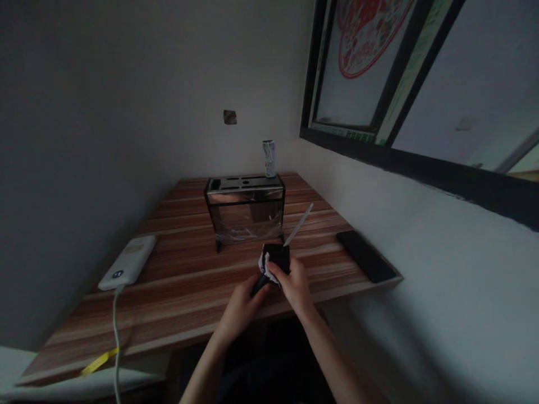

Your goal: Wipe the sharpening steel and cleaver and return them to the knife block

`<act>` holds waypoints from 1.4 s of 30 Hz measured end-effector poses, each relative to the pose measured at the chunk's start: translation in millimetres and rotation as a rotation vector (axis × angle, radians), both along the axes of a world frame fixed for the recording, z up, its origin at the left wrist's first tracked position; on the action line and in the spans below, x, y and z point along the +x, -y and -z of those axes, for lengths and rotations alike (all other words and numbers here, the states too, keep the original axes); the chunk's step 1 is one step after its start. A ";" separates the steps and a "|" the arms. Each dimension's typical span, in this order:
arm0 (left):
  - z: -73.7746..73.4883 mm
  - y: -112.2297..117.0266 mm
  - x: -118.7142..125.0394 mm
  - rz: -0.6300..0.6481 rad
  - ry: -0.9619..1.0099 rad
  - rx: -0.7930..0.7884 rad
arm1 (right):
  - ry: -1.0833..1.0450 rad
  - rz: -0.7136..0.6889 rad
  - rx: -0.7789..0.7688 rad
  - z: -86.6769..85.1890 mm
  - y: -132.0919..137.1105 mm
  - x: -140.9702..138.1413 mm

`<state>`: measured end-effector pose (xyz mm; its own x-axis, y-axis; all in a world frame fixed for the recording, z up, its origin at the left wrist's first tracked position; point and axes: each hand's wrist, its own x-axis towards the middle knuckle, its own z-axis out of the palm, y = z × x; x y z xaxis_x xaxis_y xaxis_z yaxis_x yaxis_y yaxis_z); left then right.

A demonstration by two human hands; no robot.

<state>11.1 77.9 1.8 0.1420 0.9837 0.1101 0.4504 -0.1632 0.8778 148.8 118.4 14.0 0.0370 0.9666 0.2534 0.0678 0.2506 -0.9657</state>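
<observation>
Both hands are together over the front of the table, around a small black boxy piece (279, 254) with a narrower dark part like a handle (257, 286). My left hand (242, 306) is closed around that narrow part. My right hand (292, 283) presses a crumpled white tissue or cloth (266, 267) against the box with its thumb. A thin clear tube (300, 223) slants up to the right from beside the box's top corner; its lower end is hard to see. Just behind stands a small clear tank (246, 216) with a black frame and slotted top.
On the wood-grain table (181, 264) lie a white power bank (129, 261) with a cable (115, 331) at the left and a black phone (365, 255) at the right. A grey-white patterned upright object (269, 159) stands by the tank's back corner. Walls border the table; a yellow strip (99, 362) hangs near the cable.
</observation>
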 end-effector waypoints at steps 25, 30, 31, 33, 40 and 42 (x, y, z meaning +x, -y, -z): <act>-19.5 26.4 4.9 0.119 0.205 -0.144 | -0.178 -0.204 -0.016 -10.5 -1.5 22.0; -17.4 32.7 12.5 0.195 0.647 -0.404 | -0.322 -0.322 -0.082 -16.8 -2.0 26.4; -16.0 33.4 13.7 0.206 0.684 -0.435 | -0.328 -0.334 -0.087 -17.8 -1.4 26.8; -13.3 34.2 15.2 0.202 0.700 -0.461 | -0.315 -0.336 -0.082 -18.9 -0.1 27.2; -9.4 31.4 14.0 -0.037 0.287 -0.164 | -0.199 -0.171 -0.032 -17.8 5.5 20.6; -11.2 30.9 13.4 -0.062 0.107 -0.043 | -0.185 -0.125 -0.026 -19.5 9.3 17.1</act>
<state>24.5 47.0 13.0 0.0708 0.9944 0.0788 0.3618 -0.0992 0.9270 165.9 109.2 33.5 -0.0401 0.9728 0.2281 -0.1408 0.2205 -0.9652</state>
